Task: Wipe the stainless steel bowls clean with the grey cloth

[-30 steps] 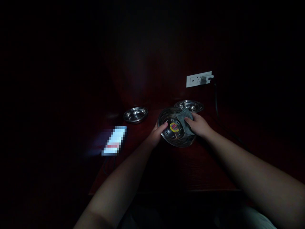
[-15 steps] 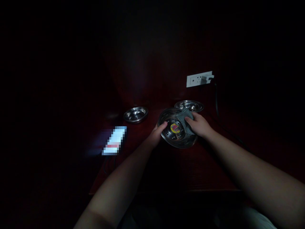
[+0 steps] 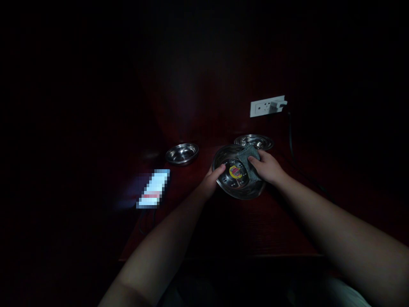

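A shiny metal bowl [image 3: 241, 191] with a yellow and red round sticker inside its base is held tilted toward me above the table. My left hand [image 3: 213, 178] grips its left rim, thumb over the inside and fingers hidden behind. On the bowl's right side, my right hand [image 3: 267, 165] is closed on a grey-green cloth [image 3: 251, 160], pressed over the rim and inner wall. Just behind the bowl lies a stack of metal plates or shallow bowls [image 3: 254, 140], partly covered by the cloth and bowl. Farther left stands another shallow metal bowl [image 3: 182, 154].
A lit, pixelated screen [image 3: 154, 188] lies at the table's left, with thin cables below it. On the back wall is a white socket [image 3: 266, 105] with a plug and a dark cord [image 3: 290, 136] running down right. The dark red table's front edge [image 3: 223, 257] is near me.
The bowl has shifted very slightly to the right, along with my left hand. My right hand and the cloth stay almost in the same spot.
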Demonstrator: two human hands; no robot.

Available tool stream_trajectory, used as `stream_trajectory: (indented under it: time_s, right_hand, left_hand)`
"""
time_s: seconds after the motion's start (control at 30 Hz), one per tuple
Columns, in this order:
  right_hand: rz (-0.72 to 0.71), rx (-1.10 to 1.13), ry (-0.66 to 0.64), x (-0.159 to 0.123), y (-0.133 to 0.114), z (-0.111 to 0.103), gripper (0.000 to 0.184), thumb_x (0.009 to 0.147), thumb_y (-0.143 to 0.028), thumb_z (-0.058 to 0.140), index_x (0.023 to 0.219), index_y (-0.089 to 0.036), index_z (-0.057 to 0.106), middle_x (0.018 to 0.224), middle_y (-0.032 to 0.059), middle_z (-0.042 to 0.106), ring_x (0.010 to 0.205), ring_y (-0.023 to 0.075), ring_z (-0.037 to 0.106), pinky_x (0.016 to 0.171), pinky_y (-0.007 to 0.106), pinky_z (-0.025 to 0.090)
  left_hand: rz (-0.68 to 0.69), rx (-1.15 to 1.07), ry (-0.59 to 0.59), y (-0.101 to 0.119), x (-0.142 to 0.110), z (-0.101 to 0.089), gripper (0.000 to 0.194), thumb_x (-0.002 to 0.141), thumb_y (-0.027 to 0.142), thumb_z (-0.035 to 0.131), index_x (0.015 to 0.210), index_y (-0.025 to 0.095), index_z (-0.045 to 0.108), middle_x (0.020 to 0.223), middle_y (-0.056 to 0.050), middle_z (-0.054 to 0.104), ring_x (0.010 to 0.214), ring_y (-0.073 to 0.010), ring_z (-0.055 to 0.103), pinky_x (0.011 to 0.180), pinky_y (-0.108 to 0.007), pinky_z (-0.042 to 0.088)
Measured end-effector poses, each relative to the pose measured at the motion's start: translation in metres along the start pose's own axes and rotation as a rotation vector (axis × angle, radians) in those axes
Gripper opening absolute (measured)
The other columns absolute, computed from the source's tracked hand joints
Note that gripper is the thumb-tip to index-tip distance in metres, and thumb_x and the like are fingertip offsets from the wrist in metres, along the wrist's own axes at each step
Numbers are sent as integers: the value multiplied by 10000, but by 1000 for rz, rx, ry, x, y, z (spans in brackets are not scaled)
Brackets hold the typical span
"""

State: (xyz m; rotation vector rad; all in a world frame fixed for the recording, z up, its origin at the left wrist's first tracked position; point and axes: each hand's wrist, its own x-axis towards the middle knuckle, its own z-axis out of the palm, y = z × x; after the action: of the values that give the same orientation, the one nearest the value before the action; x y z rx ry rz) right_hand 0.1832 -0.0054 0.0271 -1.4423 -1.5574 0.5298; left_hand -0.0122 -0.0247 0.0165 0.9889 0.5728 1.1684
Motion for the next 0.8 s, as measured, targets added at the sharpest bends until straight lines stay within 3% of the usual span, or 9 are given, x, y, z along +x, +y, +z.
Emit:
stream_trajectory:
  time_s: [0.8]
  right_hand:
    - [2,-5,6,-2,-4,-1,239,786,-343,489,905,-164,591,811,56,655,704,175,603,635,279,443]
  left_hand:
    - [-36,-35,25,4,0,2,598,715,347,653,1255,160,478,1220,-122,591,1104,-279,566,1001,-437,391]
